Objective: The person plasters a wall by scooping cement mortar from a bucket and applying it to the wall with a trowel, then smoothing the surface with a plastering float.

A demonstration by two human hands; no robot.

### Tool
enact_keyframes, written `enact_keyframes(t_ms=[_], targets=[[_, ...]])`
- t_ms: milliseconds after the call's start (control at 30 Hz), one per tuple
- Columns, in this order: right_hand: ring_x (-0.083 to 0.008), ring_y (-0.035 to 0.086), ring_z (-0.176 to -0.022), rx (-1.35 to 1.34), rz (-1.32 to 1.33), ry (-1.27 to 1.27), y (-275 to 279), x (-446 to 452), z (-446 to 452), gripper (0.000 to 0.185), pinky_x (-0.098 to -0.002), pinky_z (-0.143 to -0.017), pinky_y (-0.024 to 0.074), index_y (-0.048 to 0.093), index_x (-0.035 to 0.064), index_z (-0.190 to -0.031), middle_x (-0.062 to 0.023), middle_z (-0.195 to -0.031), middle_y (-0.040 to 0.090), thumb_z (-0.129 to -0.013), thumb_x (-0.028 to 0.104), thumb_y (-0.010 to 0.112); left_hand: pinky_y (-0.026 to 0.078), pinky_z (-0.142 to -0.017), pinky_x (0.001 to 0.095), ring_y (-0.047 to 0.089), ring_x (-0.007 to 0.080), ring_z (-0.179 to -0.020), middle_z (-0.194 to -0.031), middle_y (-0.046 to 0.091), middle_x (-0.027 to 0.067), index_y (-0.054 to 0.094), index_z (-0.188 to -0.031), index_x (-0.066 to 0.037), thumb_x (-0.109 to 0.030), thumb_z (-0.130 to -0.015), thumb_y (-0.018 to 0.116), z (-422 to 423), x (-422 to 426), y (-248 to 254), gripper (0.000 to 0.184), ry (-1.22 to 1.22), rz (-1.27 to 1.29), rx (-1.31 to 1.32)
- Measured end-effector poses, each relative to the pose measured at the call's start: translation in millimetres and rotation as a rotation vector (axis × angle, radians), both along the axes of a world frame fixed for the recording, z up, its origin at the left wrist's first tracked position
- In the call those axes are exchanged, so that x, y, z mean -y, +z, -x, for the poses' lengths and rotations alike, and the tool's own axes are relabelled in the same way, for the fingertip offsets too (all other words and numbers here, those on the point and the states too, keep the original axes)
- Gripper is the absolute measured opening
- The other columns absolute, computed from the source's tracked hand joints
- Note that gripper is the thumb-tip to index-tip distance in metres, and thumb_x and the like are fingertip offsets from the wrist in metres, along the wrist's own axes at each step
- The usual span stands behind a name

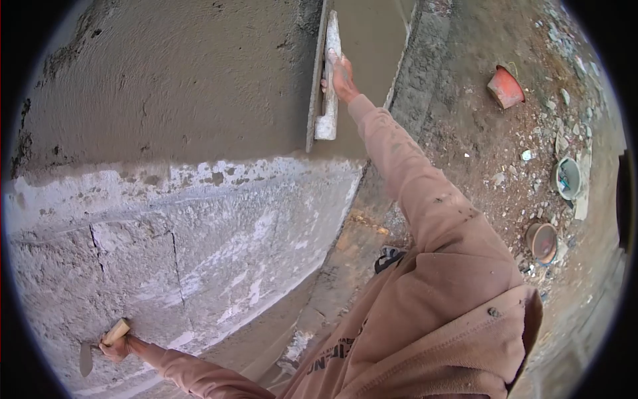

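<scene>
My right hand [343,78] is closed around the pale, mortar-caked handle of a long plastering float [325,128]. The float's thin board stands edge-on to my view, close against the wet grey plaster [193,80] on the wall; whether its whole face touches cannot be made out. Lower left, my left hand [115,348] grips a small trowel [86,360]. Its wooden handle sticks out above the fist, and its metal blade hangs below, in front of the rough, whitish wall part [219,233].
On the dirt ground at right lie a tipped red bucket [506,88], a pale bucket [568,178] with things in it, and a brown tub [542,242]. Rubble and scraps [525,156] are scattered around them. My shoe [388,258] stands near the wall's foot.
</scene>
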State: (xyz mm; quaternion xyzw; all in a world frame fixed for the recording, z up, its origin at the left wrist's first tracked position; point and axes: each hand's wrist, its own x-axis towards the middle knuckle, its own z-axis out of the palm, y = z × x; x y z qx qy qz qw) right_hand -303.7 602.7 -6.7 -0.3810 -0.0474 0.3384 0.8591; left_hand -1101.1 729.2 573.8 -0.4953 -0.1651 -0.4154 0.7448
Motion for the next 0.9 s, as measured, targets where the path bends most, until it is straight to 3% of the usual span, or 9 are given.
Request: enact_keyframes(t_ms=[167, 300, 367, 533, 567, 667, 767, 833, 900], targets=[[-0.0180, 0.054, -0.050, 0.043, 0.028, 0.046, -13.9, -5.5, 29.0, 0.051, -0.0336, -0.041, 0.0485, 0.048, 0.0061, -0.126, -0.0057, -0.081, 0.052, -0.100, 0.049, 0.053, 0.051, -0.050, 0.0339, 0.067, 0.0189, -0.056, -0.067, 0.072, -0.0022, 0.070, -0.076, -0.013, -0.022, -0.087, 0.072, -14.9, 6.7, -10.7, 0.014, -0.398, 0.424, 0.173], [-0.0173, 0.055, -0.049, 0.201, 0.168, 0.042, -13.7, -3.7, 72.7, 0.062, -0.0344, -0.043, 0.0493, 0.044, 0.0007, -0.133, -0.0070, -0.077, 0.054, -0.096, 0.048, 0.059, 0.053, -0.052, 0.0345, 0.067, 0.0201, -0.057, -0.068, 0.072, 0.0023, 0.072, -0.077, -0.008, -0.022, -0.090, 0.065, -36.3, 17.7, -13.4, 0.021, -0.140, 0.204, 0.045], [-0.0164, 0.055, -0.050, 0.256, 0.185, 0.041, -10.6, -1.9, 98.0, 0.071, -0.0340, -0.044, 0.0492, 0.040, -0.0042, -0.137, -0.0074, -0.074, 0.055, -0.094, 0.047, 0.062, 0.054, -0.054, 0.0350, 0.067, 0.0214, -0.058, -0.069, 0.071, 0.0073, 0.072, -0.076, -0.002, -0.022, -0.092, 0.061, -34.7, 14.3, -16.5, 0.027, -0.246, 0.255, 0.088], [-0.0132, 0.054, -0.050, 0.255, 0.157, 0.028, 2.4, -7.5, 173.8, 0.085, -0.0316, -0.047, 0.0464, 0.035, -0.0155, -0.141, -0.0076, -0.071, 0.059, -0.091, 0.046, 0.067, 0.056, -0.056, 0.0375, 0.067, 0.0245, -0.060, -0.069, 0.069, 0.0153, 0.069, -0.076, 0.006, -0.020, -0.092, 0.058, -7.9, -5.9, -4.8, 0.033, -0.736, 0.617, 0.334], [-0.0218, 0.064, -0.061, 0.257, 0.191, 0.100, 13.7, -1.1, 187.9, 0.083, -0.0362, -0.057, 0.0509, 0.036, -0.0158, -0.140, -0.0152, -0.079, 0.066, -0.090, 0.043, 0.067, 0.056, -0.055, 0.0384, 0.067, 0.0246, -0.059, -0.068, 0.069, 0.0147, 0.069, -0.078, 0.005, -0.018, -0.092, 0.058, -26.4, 2.4, -9.6, 0.029, -0.917, 0.702, 0.384], [-0.0354, 0.070, -0.083, 0.410, 0.236, 0.009, 23.4, -20.9, 228.0, 0.082, -0.0426, -0.073, 0.0536, 0.035, -0.0170, -0.139, -0.0256, -0.092, 0.070, -0.091, 0.041, 0.067, 0.055, -0.052, 0.0370, 0.067, 0.0227, -0.057, -0.067, 0.069, 0.0122, 0.066, -0.077, 0.001, -0.012, -0.094, 0.058, -47.0, 13.5, -18.9, 0.023, -0.207, 0.263, 0.077], [-0.0437, 0.067, -0.099, 0.451, 0.222, -0.001, 67.4, -19.4, 236.6, 0.081, -0.0453, -0.084, 0.0517, 0.035, -0.0193, -0.137, -0.0319, -0.101, 0.068, -0.092, 0.042, 0.064, 0.054, -0.048, 0.0323, 0.066, 0.0197, -0.054, -0.065, 0.068, 0.0093, 0.064, -0.077, -0.004, -0.010, -0.094, 0.060, -53.9, 17.4, -18.4, 0.019, -0.098, 0.083, -0.025], [-0.0461, 0.067, -0.101, 0.539, 0.219, -0.055, 111.3, -13.2, 230.5, 0.081, -0.0464, -0.085, 0.0517, 0.035, -0.0206, -0.136, -0.0339, -0.102, 0.067, -0.093, 0.043, 0.063, 0.053, -0.048, 0.0321, 0.066, 0.0198, -0.054, -0.065, 0.069, 0.0079, 0.065, -0.077, -0.004, -0.011, -0.094, 0.061, -57.8, 13.5, -20.2, 0.018, -0.346, 0.210, 0.083], [-0.0476, 0.067, -0.097, 0.646, 0.186, -0.144, 153.6, -14.8, 215.6, 0.078, -0.0480, -0.082, 0.0522, 0.037, -0.0206, -0.132, -0.0350, -0.099, 0.067, -0.094, 0.043, 0.061, 0.052, -0.048, 0.0332, 0.066, 0.0203, -0.054, -0.066, 0.069, 0.0053, 0.066, -0.078, -0.006, -0.012, -0.093, 0.062, -43.0, 4.8, -19.2, 0.017, -0.889, 0.613, 0.312]])
